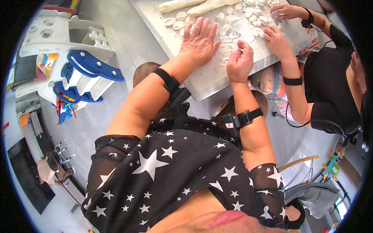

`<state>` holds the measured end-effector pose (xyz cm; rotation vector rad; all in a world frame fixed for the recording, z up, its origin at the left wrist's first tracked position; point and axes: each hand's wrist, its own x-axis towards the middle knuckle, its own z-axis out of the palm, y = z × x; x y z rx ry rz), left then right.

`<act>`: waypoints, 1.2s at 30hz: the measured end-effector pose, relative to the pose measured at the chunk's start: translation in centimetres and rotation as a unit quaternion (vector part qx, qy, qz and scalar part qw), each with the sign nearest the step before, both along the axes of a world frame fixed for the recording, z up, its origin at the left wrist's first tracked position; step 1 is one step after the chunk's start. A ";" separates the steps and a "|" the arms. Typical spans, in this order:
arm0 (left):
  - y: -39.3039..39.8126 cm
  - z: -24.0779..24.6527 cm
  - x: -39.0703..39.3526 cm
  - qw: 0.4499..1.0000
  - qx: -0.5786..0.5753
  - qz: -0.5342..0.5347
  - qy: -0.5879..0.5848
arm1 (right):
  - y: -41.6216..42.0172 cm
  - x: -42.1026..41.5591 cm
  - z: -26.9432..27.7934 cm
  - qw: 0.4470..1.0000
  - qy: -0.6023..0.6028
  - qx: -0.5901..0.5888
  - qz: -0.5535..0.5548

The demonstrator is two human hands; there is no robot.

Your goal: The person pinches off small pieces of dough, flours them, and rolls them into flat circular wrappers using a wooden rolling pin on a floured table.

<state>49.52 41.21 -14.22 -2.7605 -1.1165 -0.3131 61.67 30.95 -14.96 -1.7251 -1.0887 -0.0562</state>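
My left hand (198, 42) lies palm down with its fingers spread, over small flattened dough rounds (178, 25) on a floured board (208, 75). Parts of the rounds under its fingers are hidden. To its right, my right hand (241, 62) is curled, thumb near the index finger, by the board's near side. Nothing shows between its fingertips. Loose flour (225, 52) is scattered between my hands. Beyond them lie two thick dough ropes (179, 5), one partly cut off by the picture's rim, and a cluster of small dough pieces (257, 17).
On the right, a co-worker's hands (278, 42) are at the dough cluster; the near one touches the board's edge area. A white and blue plastic play structure (93, 68) stands on the floor at left. A grey chair (313, 195) is behind me at right.
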 end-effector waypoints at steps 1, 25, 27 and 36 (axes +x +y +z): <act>0.3 0.4 0.2 0.999 0.032 -0.012 0.013 | 0.3 0.3 0.0 1.000 -0.024 -0.007 -0.004; 3.4 2.0 0.3 0.905 -0.231 -0.313 -0.173 | 0.3 0.1 0.2 1.000 -0.011 -0.020 0.003; 3.3 1.9 -0.1 0.914 -0.230 -0.285 -0.173 | 0.3 0.1 0.0 0.999 -0.023 -0.030 0.005; 3.4 2.5 -0.6 0.950 -0.116 -0.253 -0.141 | 0.4 -0.1 0.4 0.993 -0.101 -0.059 0.022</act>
